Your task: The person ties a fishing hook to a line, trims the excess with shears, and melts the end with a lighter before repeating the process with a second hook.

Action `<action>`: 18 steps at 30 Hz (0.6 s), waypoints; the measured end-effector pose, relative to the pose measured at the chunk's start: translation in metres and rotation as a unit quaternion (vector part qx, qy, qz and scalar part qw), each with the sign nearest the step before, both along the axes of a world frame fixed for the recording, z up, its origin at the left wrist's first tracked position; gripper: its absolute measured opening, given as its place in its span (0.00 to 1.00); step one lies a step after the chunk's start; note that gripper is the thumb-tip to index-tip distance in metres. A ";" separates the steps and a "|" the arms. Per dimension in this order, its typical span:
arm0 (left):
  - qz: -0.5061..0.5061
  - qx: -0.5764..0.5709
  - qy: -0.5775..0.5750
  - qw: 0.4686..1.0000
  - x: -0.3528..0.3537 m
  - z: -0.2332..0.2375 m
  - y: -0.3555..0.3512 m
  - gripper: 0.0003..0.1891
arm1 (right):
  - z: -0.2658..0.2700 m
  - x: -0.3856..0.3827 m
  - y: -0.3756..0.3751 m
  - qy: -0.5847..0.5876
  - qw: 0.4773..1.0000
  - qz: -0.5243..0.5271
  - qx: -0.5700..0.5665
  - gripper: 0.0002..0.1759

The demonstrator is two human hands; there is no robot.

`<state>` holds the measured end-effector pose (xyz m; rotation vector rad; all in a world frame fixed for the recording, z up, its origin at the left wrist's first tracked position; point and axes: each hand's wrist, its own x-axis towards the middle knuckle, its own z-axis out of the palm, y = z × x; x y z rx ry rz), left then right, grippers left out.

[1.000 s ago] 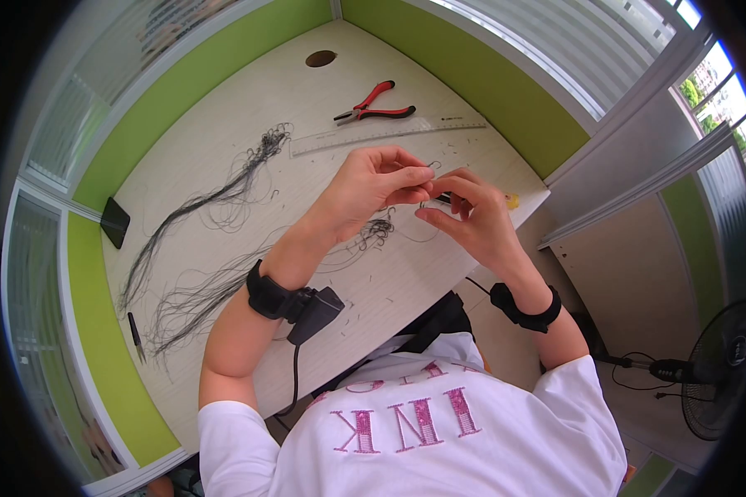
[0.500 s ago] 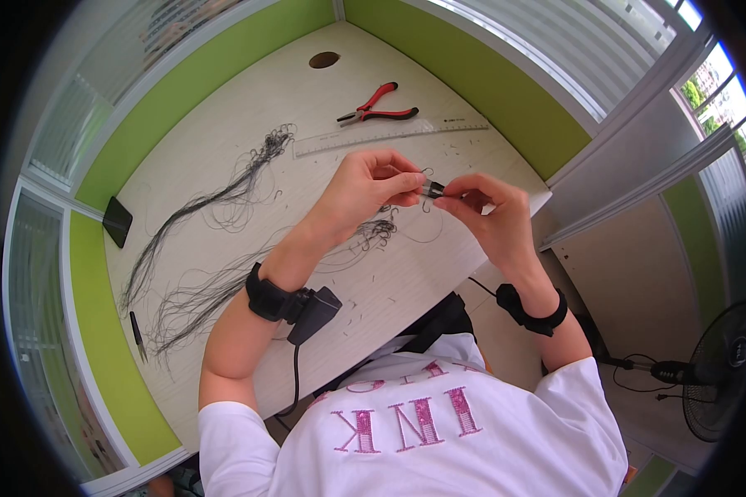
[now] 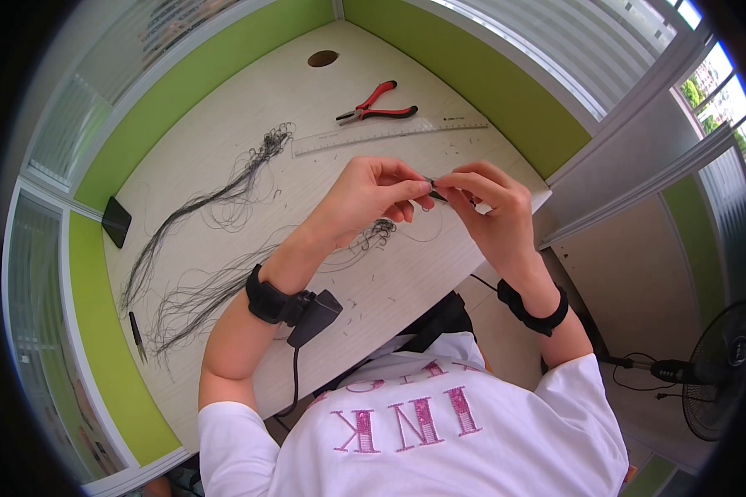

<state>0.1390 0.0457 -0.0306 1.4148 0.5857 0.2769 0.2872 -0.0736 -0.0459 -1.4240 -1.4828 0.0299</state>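
Pinching a small dark piece [image 3: 433, 189] between their fingertips, the left hand [image 3: 371, 195] and right hand [image 3: 491, 209] meet just above the desk [image 3: 224, 124]; both are closed on it; a tangle of dark line [image 3: 377, 230] lies below the left hand; red pliers [image 3: 375, 103] and a clear ruler [image 3: 373, 137] lie beyond.

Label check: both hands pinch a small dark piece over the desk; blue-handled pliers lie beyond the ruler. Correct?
One slip: the pliers have red handles, not blue; the head view shows it. Otherwise yes: left hand and right hand pinch the small dark piece over the desk, pliers beyond the ruler.
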 end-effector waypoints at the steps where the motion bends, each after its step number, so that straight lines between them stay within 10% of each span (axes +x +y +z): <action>1: 0.002 -0.010 0.000 1.000 0.000 0.001 0.000 0.08 | 0.001 0.000 0.000 0.001 1.000 0.000 -0.001 0.07; 13: 0.029 -0.002 0.001 1.000 -0.001 -0.006 0.003 0.07 | 0.001 -0.001 0.002 0.016 1.000 -0.026 -0.008 0.06; 18: 0.114 0.037 -0.021 0.993 0.000 -0.014 0.006 0.07 | -0.021 0.010 -0.001 -0.102 0.975 -0.073 -0.186 0.07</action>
